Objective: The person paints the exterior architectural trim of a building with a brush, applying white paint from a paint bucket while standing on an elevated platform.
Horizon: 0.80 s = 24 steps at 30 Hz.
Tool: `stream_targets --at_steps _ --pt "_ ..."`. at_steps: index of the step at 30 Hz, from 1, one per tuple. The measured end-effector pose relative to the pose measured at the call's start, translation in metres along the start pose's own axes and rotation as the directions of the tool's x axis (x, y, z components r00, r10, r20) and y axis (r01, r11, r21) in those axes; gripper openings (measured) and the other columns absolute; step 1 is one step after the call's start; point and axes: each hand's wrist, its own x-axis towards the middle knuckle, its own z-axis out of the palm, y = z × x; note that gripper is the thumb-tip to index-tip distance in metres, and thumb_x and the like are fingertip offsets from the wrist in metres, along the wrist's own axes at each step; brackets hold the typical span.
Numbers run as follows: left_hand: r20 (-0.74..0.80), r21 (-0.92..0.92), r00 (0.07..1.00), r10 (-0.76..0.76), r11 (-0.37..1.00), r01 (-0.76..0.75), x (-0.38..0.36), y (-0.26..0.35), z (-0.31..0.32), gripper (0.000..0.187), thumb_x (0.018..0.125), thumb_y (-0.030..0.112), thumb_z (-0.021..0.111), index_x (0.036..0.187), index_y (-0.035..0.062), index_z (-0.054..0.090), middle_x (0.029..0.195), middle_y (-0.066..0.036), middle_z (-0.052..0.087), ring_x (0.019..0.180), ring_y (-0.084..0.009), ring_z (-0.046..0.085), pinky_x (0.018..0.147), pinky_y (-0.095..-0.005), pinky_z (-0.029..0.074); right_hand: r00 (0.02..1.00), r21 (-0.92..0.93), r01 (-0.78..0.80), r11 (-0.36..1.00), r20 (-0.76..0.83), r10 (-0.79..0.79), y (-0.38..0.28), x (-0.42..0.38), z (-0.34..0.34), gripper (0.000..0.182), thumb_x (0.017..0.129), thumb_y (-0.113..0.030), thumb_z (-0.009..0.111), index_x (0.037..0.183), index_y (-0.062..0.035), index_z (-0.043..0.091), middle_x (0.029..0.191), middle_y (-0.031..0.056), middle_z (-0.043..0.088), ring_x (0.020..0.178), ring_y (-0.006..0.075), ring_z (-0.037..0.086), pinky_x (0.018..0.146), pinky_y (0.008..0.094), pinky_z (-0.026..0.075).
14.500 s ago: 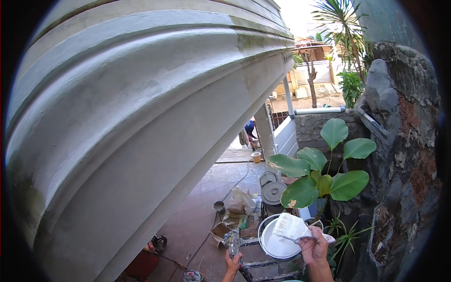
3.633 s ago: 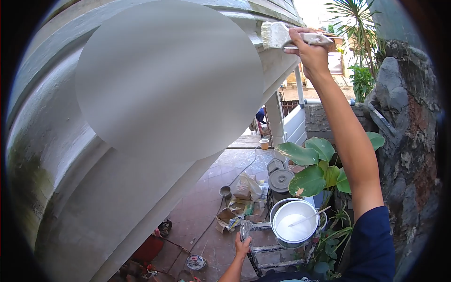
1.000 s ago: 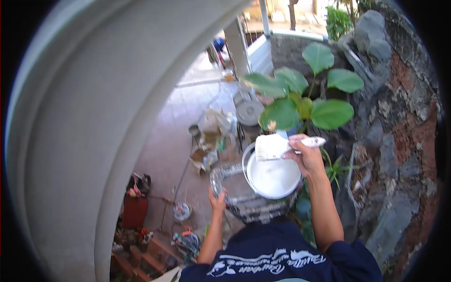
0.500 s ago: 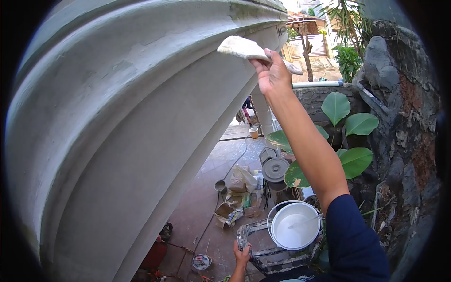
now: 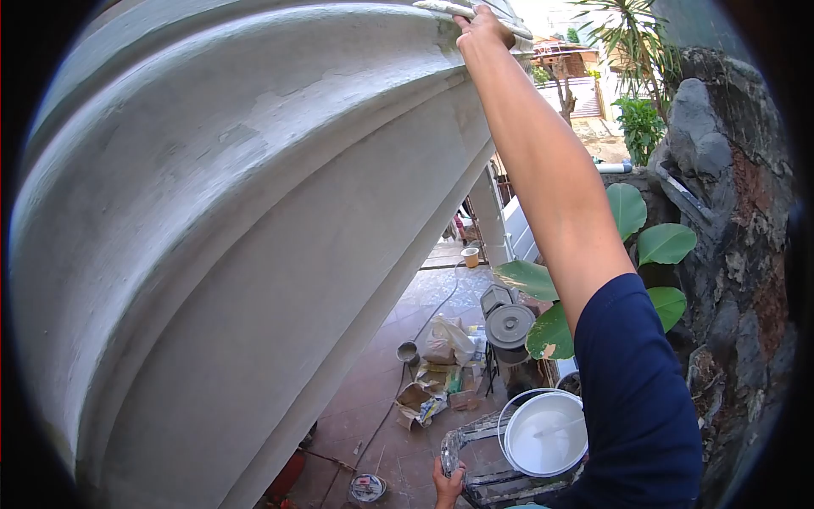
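My right hand is raised high at the top of the view, wrapped round a paintbrush with pale, paint-coated bristles. The brush lies along the upper edge of the curved white moulding, partly cut off by the frame. Low down, my left hand grips the worn, paint-spattered top rail of a ladder. Beside it, on the ladder's top, stands a white bucket of white paint with a stick leaning in it, just below my right arm.
Far below, the tiled floor bears a torn paper bag, a small grey pail, a lidded grey bin and an open paint tin. Broad leaves and a rough rock wall stand close on the right.
My right hand has lifted the brush up to the moulding's upper edge. The view has shifted, so the bucket, ladder and floor sit lower and further right; my left hand stays on the rail.
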Motion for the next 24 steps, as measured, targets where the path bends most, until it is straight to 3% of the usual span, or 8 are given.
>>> stream_targets --at_steps 7,11,12,15,20,24 --pt "0.003 0.008 1.000 -0.016 1.000 0.016 0.004 0.003 0.000 0.026 0.075 0.012 0.064 0.098 0.0021 0.054 0.077 -0.005 0.065 0.068 -0.0115 0.061 0.066 -0.0272 0.049 0.996 -0.044 -0.052 0.998 0.076 0.055 0.020 0.029 0.018 0.030 0.085 0.004 0.066 0.111 0.0135 0.055 0.097 0.0178 0.065 0.079 0.0266 0.068 0.069 0.0384 0.064" --pt "-0.002 0.012 1.000 -0.021 1.000 0.021 0.007 0.002 0.001 0.026 0.076 0.013 0.064 0.098 0.0024 0.054 0.077 -0.005 0.065 0.068 -0.0116 0.061 0.066 -0.0272 0.050 0.997 -0.134 -0.007 0.991 0.080 0.018 0.013 0.009 0.022 0.038 0.084 0.004 0.068 0.117 0.0132 0.051 0.102 0.0192 0.063 0.084 0.0270 0.067 0.075 0.0395 0.064" --pt "0.000 0.009 1.000 -0.019 1.000 0.019 0.007 0.001 0.001 0.026 0.076 0.013 0.064 0.098 0.0025 0.054 0.077 -0.005 0.065 0.068 -0.0116 0.061 0.066 -0.0272 0.050 0.990 -0.091 -0.024 0.996 0.135 0.036 0.013 0.004 0.021 0.035 0.083 0.005 0.068 0.113 0.0117 0.050 0.103 0.0209 0.062 0.084 0.0270 0.067 0.073 0.0374 0.064" --pt "0.001 0.014 1.000 -0.006 1.000 0.006 0.009 0.001 0.000 0.027 0.076 0.014 0.065 0.098 0.0027 0.054 0.077 -0.004 0.065 0.068 -0.0117 0.061 0.066 -0.0273 0.050 0.971 -0.094 -0.102 0.990 0.208 0.120 0.006 -0.020 0.021 0.047 0.080 0.008 0.067 0.120 0.0133 0.043 0.113 0.0219 0.059 0.084 0.0299 0.068 0.063 0.0385 0.066" --pt "0.008 0.026 1.000 0.017 1.000 -0.017 0.006 0.000 -0.001 0.027 0.076 0.015 0.065 0.098 0.0030 0.054 0.077 -0.004 0.065 0.069 -0.0118 0.062 0.066 -0.0274 0.050 0.914 -0.129 -0.081 0.988 0.385 0.125 -0.020 -0.096 0.014 0.049 0.074 0.010 0.068 0.115 0.0141 0.042 0.108 0.0230 0.059 0.080 0.0299 0.068 0.056 0.0379 0.065" --pt "0.025 0.057 0.998 0.059 0.997 -0.060 0.006 -0.002 -0.003 0.027 0.077 0.016 0.066 0.098 0.0033 0.054 0.077 -0.004 0.065 0.069 -0.0119 0.062 0.066 -0.0274 0.050 0.910 -0.070 -0.170 0.983 0.372 0.184 -0.030 -0.157 0.012 0.053 0.073 0.012 0.068 0.118 0.0121 0.040 0.104 0.0209 0.058 0.079 0.0306 0.068 0.056 0.0380 0.065"
